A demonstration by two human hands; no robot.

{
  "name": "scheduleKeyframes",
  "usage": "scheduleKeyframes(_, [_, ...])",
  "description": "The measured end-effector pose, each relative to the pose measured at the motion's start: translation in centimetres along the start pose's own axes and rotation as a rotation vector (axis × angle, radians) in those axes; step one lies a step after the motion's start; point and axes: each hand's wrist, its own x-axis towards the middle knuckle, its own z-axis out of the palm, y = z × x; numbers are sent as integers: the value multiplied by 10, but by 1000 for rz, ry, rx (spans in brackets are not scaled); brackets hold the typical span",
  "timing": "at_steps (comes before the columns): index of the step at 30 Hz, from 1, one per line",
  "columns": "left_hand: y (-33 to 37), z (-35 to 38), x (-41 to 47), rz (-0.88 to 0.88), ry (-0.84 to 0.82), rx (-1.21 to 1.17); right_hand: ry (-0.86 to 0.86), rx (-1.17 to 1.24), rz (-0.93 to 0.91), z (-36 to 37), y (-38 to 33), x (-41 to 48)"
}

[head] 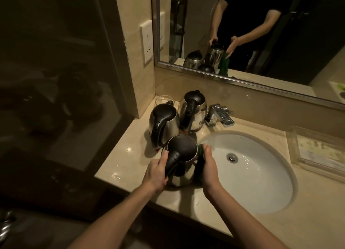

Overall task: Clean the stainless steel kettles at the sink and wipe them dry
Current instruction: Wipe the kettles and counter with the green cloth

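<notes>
Head view, scene: A person stands at a dim bathroom vanity, both bare forearms reaching over the beige stone counter toward three stainless steel kettles.
Nearest kettle: Upright on the counter at the sink's left rim, black lid closed, spout pointing away from the person.
Left hand: Fingers and thumb wrapped round the kettle's black handle in a firm grip.
Right hand: Fingers held fairly straight and together, pressing a green cloth flat against the kettle's right side; the thumb's position cannot be told.
Second kettle: Upright just behind and left of the nearest one, handle toward the camera.
Third kettle: Upright beside the second, close to the faucet, its steel side streaked.
Sink: White oval basin set into the counter, right of the kettles, with a metal drain at its bottom.
Faucet: Chrome and angular, at the basin's back rim.
Drinking glass: Clear, in the corner behind the kettles.
Clear tray: On the counter to the sink's right.
Mirror: Reflects the kettles, the hanging green cloth and the person's dark short-sleeved top.
Wall socket: White plate left of the mirror frame.
</notes>
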Motion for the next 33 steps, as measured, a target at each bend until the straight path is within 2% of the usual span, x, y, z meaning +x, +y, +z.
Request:
scheduleKeyframes(5, [-3,-19,9,36,-101,8,-4,-87,-99,2,0,7])
scheduleKeyframes(8, [-6,-30,14,47,-148,4,39,-55,7,-4,11,14])
scheduleKeyframes(12, [-9,-40,22,40,-170,-6,-5,9,196,-12,15,25])
scheduleKeyframes(17, [-12,-45,26,37,-173,18,-45,-2,155,-12,-3,32])
scheduleKeyframes(19, [-13,-42,23,64,-82,16,-51,-35,106,-11,-4,34])
scheduleKeyframes(22, [-14,-32,15,180,216,102,-33,-117,80,-7,-2,31])
scheduleKeyframes(26, [-6,-11,11,131,505,124,15,-51,201,-11,8,38])
scheduleKeyframes(30, [6,2,18,87,669,202,-38,-50,296,-14,2,42])
scheduleKeyframes(33, [2,-7,23,141,634,202,-94,-16,277,-14,-13,45])
